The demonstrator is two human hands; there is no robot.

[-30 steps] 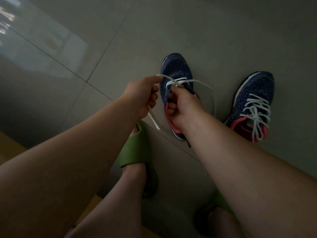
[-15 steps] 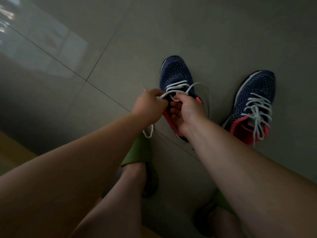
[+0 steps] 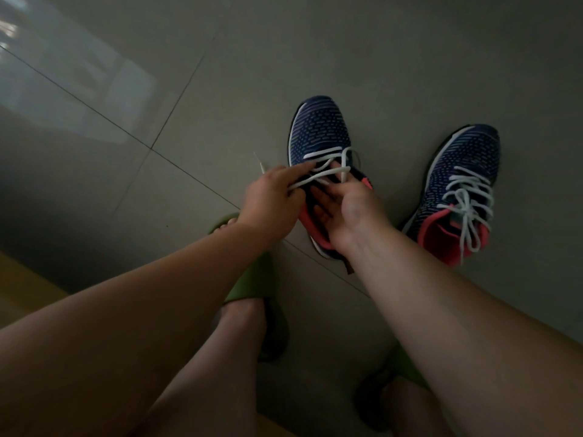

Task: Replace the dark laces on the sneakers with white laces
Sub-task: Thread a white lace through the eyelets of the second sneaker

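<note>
Fingers of the left hand (image 3: 271, 200) pinch a flat white lace (image 3: 318, 176) where it crosses the near sneaker (image 3: 320, 134); the right hand (image 3: 344, 209) lies palm up inside its coral collar, a strand running over its loosely curled fingertips, though whether they clamp it I cannot tell. Green foam slides (image 3: 249, 279) sit nearest, on glossy grey floor tiles (image 3: 189, 89). The knit navy shoe lies lengthwise, toe pointing away. Just beside it, the second sneaker (image 3: 463, 171) is fully laced in white, toe angled away rightward.
</note>
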